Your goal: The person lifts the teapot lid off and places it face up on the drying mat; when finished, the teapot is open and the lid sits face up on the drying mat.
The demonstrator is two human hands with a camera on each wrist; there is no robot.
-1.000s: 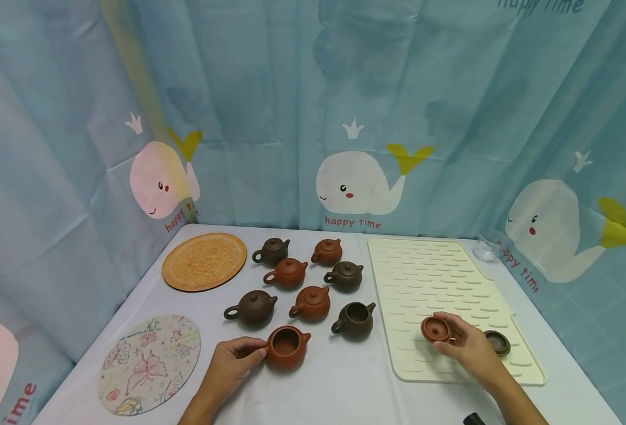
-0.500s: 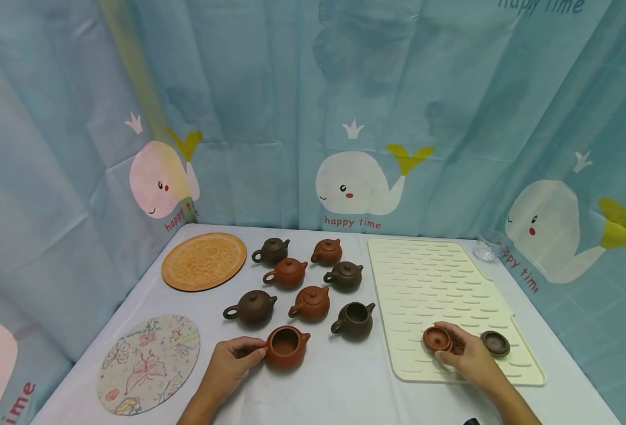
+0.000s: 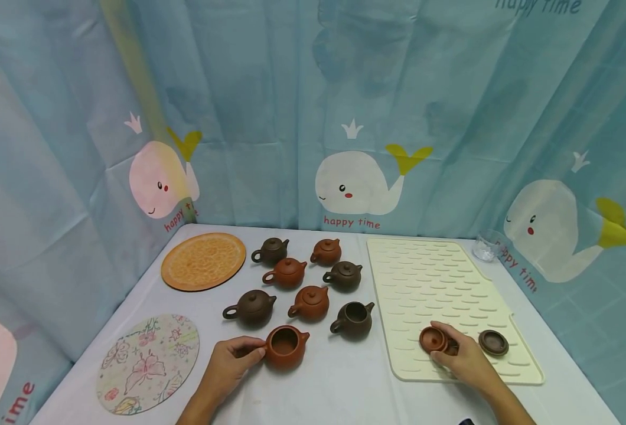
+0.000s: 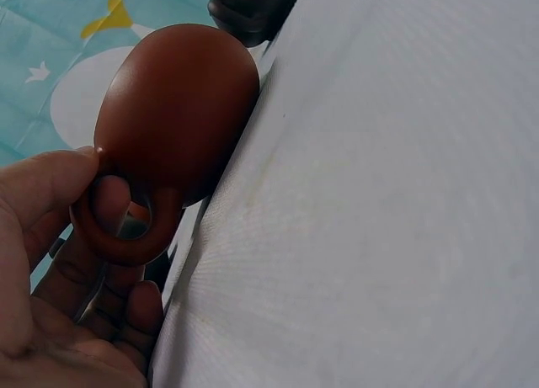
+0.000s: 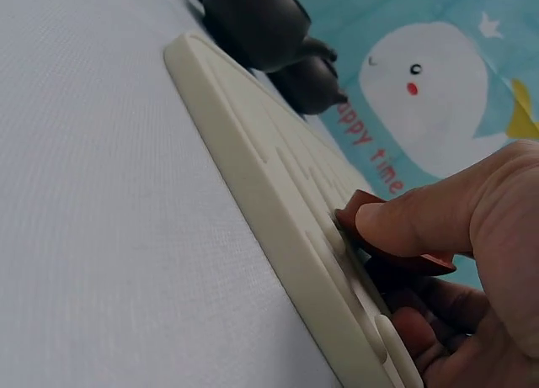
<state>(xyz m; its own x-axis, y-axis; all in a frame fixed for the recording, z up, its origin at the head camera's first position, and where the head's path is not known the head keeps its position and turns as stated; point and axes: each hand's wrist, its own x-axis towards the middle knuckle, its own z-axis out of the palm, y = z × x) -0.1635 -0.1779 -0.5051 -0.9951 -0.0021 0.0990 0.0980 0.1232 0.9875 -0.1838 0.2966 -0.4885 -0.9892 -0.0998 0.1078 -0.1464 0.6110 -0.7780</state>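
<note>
My left hand pinches the ring handle of a lidless red-brown teapot standing on the white cloth. In the left wrist view this teapot shows its rounded side, with thumb and finger at the handle. My right hand holds a small red-brown teapot lid at the near part of the cream ridged mat, its inner side facing up. Another brownish piece, partly hidden by the fingers, shows beside it. Just right of this hand, a dark brown lid lies on the mat. A lidless dark teapot stands between the hands.
Several lidded teapots, red-brown and dark brown, stand behind the left hand. Leftward lie an orange round mat and a floral round mat. A clear cup stands beside the cream mat.
My right hand has lowered toward the mat and shifted slightly left with the red-brown lid, showing more of the dark lid. The left hand and its teapot stay put.
</note>
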